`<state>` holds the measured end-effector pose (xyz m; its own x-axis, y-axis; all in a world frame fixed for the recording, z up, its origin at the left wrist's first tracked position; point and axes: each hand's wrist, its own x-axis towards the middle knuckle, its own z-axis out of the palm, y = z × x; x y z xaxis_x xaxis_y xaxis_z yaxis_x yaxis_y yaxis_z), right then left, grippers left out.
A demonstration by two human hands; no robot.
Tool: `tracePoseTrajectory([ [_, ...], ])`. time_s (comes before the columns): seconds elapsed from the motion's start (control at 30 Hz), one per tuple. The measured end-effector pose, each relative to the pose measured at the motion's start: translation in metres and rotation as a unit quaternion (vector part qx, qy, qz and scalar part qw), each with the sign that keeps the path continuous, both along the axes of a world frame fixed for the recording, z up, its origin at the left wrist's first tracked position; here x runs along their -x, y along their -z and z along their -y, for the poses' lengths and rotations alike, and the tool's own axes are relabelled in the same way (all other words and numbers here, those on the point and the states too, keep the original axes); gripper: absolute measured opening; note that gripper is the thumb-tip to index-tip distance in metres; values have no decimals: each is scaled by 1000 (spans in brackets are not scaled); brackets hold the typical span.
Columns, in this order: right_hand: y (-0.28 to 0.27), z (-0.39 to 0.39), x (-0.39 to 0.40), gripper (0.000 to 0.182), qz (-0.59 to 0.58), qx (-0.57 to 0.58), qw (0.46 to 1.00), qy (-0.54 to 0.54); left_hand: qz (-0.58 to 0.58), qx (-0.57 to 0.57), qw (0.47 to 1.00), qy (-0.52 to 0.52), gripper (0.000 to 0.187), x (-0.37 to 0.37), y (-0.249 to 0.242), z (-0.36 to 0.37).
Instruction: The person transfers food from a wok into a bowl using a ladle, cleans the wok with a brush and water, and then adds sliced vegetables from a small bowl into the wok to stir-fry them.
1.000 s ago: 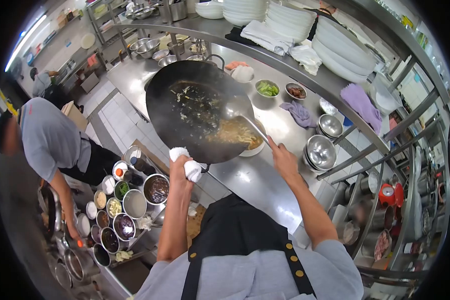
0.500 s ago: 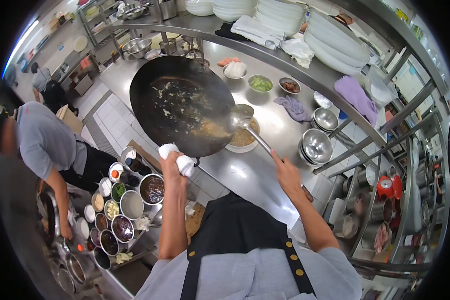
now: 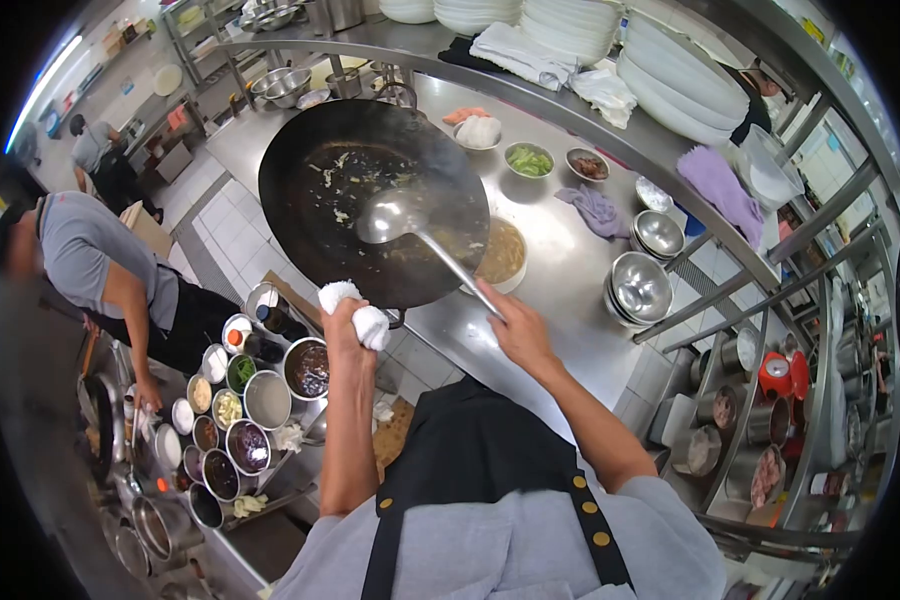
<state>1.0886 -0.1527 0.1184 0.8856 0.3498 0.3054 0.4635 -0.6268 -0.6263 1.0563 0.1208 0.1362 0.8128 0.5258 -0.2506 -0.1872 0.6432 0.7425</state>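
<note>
A large dark wok (image 3: 305,235), tilted toward a white bowl (image 3: 511,250) of brownish food, has bits of food and some liquid inside. My left hand (image 3: 345,325) is closed on a folded white cloth (image 3: 368,322) at the wok's near rim. In my right hand (image 3: 518,328) is the handle of a metal ladle (image 3: 395,215), its bowl over the inside of the wok. Part of the white bowl is hidden by the wok's edge. Light steam blurs the food near the ladle.
Small bowls with greens (image 3: 529,160) and brown pieces (image 3: 588,165) stand beyond the white bowl. Stacked metal bowls (image 3: 641,287) are at the right, near a purple cloth (image 3: 595,212). Sauce and ingredient pots (image 3: 267,400) stand left. A co-worker (image 3: 110,255) leans there; a plate shelf (image 3: 410,55) crosses above.
My right hand has moved left with the ladle, whose bowl has gone from the wok's right edge to over its middle. The wok's right edge now reaches further right. The co-worker's arm has shifted.
</note>
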Motion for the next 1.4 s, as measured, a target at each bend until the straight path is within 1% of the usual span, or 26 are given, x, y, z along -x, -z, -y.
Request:
tracePoseTrajectory([
  [0.07, 2, -9, -1, 62, -20, -8, 999, -34, 7, 4, 1000, 11, 36, 2, -3, 2],
  [0.17, 29, 16, -2, 62, -8, -11, 999, -45, 7, 22, 1000, 19, 33, 5, -5, 3],
  [0.23, 22, 54, 5, 61, 0, 72, 997, -16, 0, 35, 999, 15, 31, 7, -7, 0],
  [0.3, 27, 88, 2, 59, 23, 157, 987, 23, 7, 19, 999, 33, 29, 10, -8, -1],
  [0.33, 30, 91, -2, 59, 24, 159, 987, 19, 8, 20, 999, 30, 29, 11, -7, -3],
  [0.4, 19, 90, -5, 56, 52, 181, 980, 65, 8, 18, 999, 44, 29, 11, -4, -5],
  [0.43, 15, 83, -9, 56, 51, 180, 980, 68, 7, 17, 999, 47, 29, 10, -4, -5],
  [0.5, 8, 55, -13, 56, 69, 125, 988, 65, 17, 21, 999, 32, 29, 8, -4, 0],
  [0.53, 6, 45, -10, 56, 69, 124, 987, 70, 17, 20, 999, 37, 29, 6, -5, 2],
  [0.6, 1, 31, -8, 64, -3, 144, 986, 81, 13, 14, 999, 31, 30, 1, -7, 4],
  [0.73, 18, 56, 11, 59, 4, 127, 990, 61, 26, 22, 999, 19, 31, -14, -5, 5],
  [0.8, 15, 79, 23, 56, -8, 173, 981, 83, 44, 5, 999, -5, 22, -18, -12, 8],
  [0.83, 10, 88, 25, 56, -8, 173, 981, 85, 44, 6, 999, -3, 22, -20, -12, 8],
  [0.9, -12, 100, 35, 54, -10, 226, 967, 117, 14, -12, 998, -53, 25, -25, -9, 7],
  [0.93, -19, 103, 39, 54, -11, 227, 966, 122, 14, -11, 999, -48, 25, -26, -5, 4],
  [1.0, -29, 105, 42, 55, -1, 253, 957, 143, 14, -46, 999, -23, 47, -24, -3, -5],
  [1.03, -27, 102, 44, 55, -1, 253, 956, 146, 12, -48, 998, -35, 43, -22, -2, -6],
  [1.1, -18, 89, 49, 58, 60, 172, 974, 133, 17, -37, 999, -23, 39, -17, 0, -16],
  [1.13, -14, 79, 49, 58, 61, 171, 974, 135, 21, -25, 999, -14, 36, -13, 3, -22],
  [1.17, -9, 67, 51, 59, 69, 113, 984, 116, 5, 17, 1000, -4, 22, -7, 7, -29],
  [1.2, -3, 56, 58, 60, 74, 53, 991, 97, 28, 65, 996, 55, 13, 5, 4, -37],
  [1.23, 2, 46, 64, 60, 71, 48, 991, 99, 13, 90, 995, 44, 11, 19, 1, -35],
  [1.3, 7, 28, 68, 59, 63, -39, 997, 19, 9, 158, 987, 24, 7, 51, -20, -27],
  [1.33, 7, 22, 70, 59, 66, -47, 997, 13, 3, 148, 988, 38, 8, 74, -28, -23],
  [1.4, 2, 17, 77, 58, 34, -99, 992, -72, 0, 175, 984, -14, 9, 114, -19, -18],
])
